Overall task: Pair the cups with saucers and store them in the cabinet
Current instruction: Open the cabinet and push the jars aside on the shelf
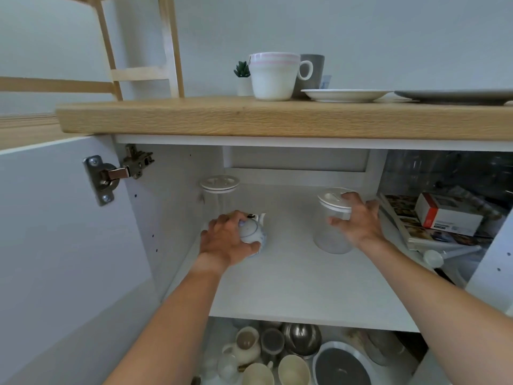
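On the wooden countertop (172, 118) stand a white cup with pink rim stripes (273, 76), a grey cup (315, 70) behind it, a white saucer (344, 95) and a grey saucer (455, 96) at the right. Below, both arms reach into the open cabinet onto its white shelf (291, 279). My left hand (224, 240) is wrapped around a small white and blue teapot (252, 230) standing on the shelf. My right hand (358, 220) grips a clear jar with a white lid (331, 218) from its right side.
A second clear jar with a white lid (219, 195) stands at the shelf's back left. Books and a red-and-white box (447, 218) lie to the right. The cabinet door (55, 232) hangs open on the left. The lower shelf holds several cups, a metal bowl (301, 339) and a pan (341, 366).
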The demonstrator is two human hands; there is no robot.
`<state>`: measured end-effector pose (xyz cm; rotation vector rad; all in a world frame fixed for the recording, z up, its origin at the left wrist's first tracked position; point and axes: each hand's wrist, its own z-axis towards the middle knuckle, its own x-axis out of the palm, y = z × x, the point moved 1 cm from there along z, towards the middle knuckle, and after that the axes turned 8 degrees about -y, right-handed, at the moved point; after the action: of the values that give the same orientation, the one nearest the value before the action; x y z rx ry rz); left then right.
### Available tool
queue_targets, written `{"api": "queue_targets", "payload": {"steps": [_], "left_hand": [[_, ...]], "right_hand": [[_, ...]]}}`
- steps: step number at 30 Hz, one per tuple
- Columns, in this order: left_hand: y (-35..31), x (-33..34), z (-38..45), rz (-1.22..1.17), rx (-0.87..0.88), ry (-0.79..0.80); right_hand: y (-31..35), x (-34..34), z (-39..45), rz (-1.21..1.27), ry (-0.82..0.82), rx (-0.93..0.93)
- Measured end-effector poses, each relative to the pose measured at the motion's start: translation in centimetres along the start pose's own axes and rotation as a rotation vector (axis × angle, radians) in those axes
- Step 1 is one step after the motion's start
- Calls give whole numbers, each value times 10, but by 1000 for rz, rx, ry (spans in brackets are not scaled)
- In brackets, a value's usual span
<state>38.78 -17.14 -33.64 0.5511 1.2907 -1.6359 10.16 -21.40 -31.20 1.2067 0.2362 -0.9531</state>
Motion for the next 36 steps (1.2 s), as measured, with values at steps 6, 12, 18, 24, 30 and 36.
{"api": "queue_targets", "payload": {"steps": [6,12,18,24,30,36], "left_hand": [[15,-14,-6,145,2,-59],[15,-23,-1,280,-23,15],[20,-20,-2,304,-67,13],[29,-26,-18,363,-13,-239],[32,-70,-18,73,60,-342],[17,-109,-25,-66,111,-447]], "right_hand": [[12,5,-20,35,-5,-24],[25,9,-37,71,55,-86],[36,10,-49,68,104,-128],[52,7,-60,64,192,-157],[88,8,-83,58,392,-259],[116,26,-109,59,478,-362]]}}
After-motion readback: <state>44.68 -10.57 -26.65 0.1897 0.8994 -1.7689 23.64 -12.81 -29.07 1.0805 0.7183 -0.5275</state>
